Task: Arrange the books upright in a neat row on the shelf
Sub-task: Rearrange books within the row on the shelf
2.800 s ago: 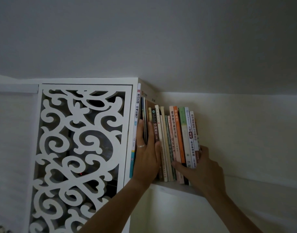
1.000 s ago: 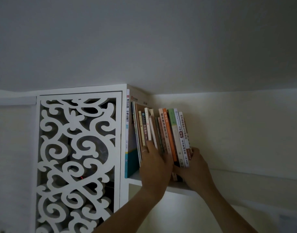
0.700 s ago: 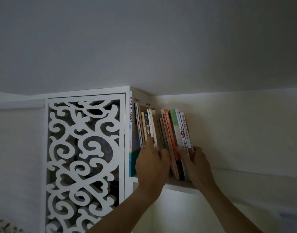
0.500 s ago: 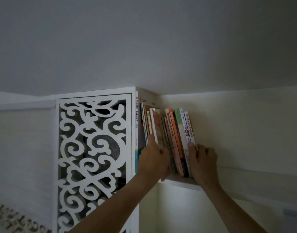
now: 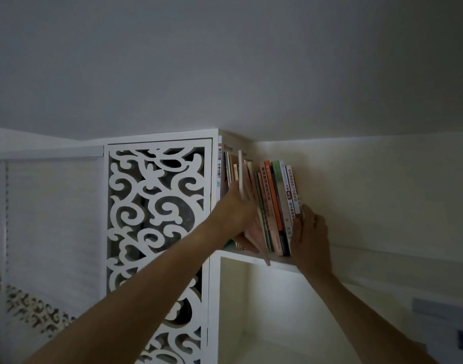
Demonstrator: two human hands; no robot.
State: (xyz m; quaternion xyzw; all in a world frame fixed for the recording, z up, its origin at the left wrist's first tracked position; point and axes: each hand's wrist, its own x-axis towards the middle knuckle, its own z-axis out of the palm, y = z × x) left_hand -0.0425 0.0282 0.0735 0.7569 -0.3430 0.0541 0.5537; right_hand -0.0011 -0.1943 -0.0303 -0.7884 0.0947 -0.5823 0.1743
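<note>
Clearly my left hand [image 5: 240,214] gripped a tilted book [image 5: 251,206] at frame centre, while my right hand [image 5: 307,232] pressed flat on the row of books [image 5: 277,206]. I judged it best to bring the book upright slowly on the shelf [image 5: 280,265].

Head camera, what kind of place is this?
Probably a room at home: a white fretwork scroll-pattern cabinet panel, a row of paperback books on a white wall shelf, close under the ceiling.
</note>
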